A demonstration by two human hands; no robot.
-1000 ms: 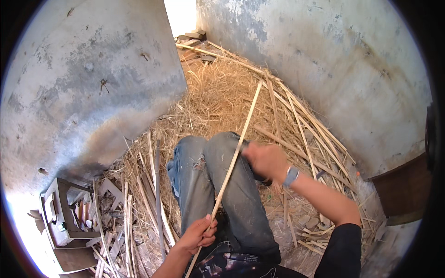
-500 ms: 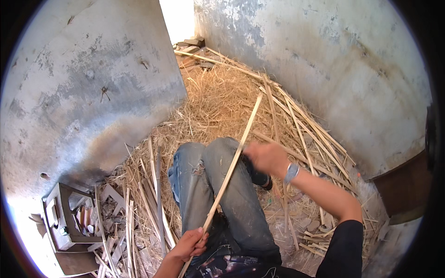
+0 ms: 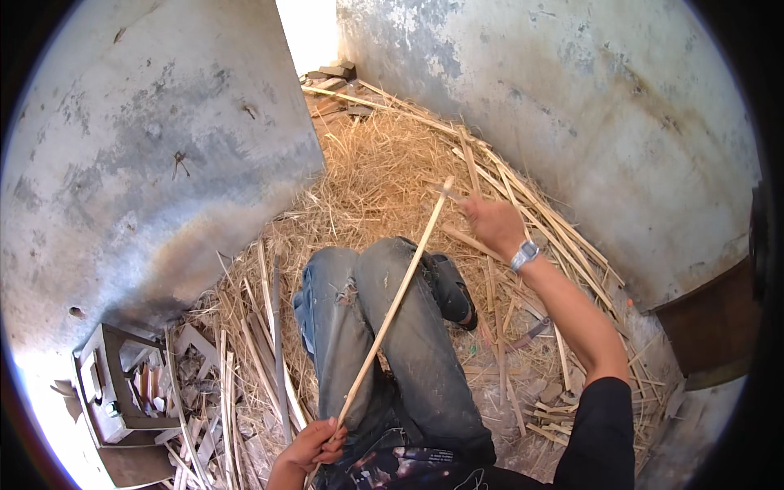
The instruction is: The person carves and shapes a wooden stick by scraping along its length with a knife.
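Pale wooden strip (image 3: 398, 298) runs diag. from near centre-left to far centre-right, passing over the jeans (image 3: 429, 351). L hand (image 3: 313, 445): forearm in from the near edge, wrist low; grip closed w/ fingers wrapped round the strip just above its near end, short bit sticking out on the near side. R hand (image 3: 495, 224): elbow bent out to the right, forearm angled far & left, wrist w/ silver watch (image 3: 525, 256); grip clamped in a fist, thin blade (image 3: 454, 195) poking out to the left, handle end hidden by fingers. Blade's a bit blurred, sits at the strip's far end; can't tell if touching. So strip = inside L grip, just left of R grip. Straw (image 3: 384, 155) spreads on the far side of the jeans; loose strips (image 3: 578, 237) lie at right, along the wall (image 3: 572, 122).
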